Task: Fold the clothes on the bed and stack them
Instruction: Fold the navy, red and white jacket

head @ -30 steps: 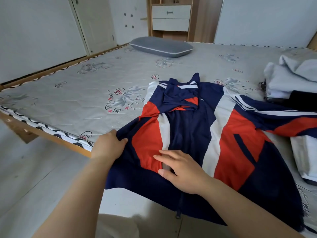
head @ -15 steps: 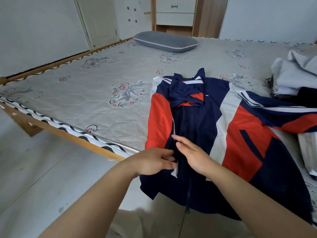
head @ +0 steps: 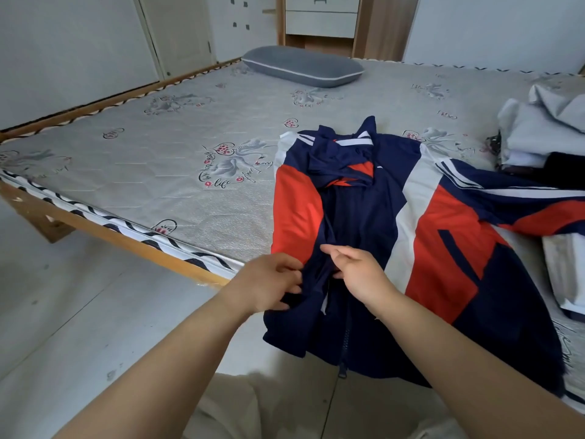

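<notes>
Jacket (head: 437, 236) lies face-up at the bed (head: 190, 198) edge, hem overhanging; left hand (head: 269, 285) and right hand (head: 357, 274) each pinch a front edge near the zipper, so uneven pull may drag it floorward.

Bare forearms, no sleeves.
Left hand (head: 269, 285), right hand (head: 361, 274): no rings, watch or gloves; light trousers (head: 253, 407) below.

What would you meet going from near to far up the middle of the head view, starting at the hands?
Left hand and right hand gripping the jacket → jacket collar → bare mattress → grey pillow → drawer unit.
</notes>
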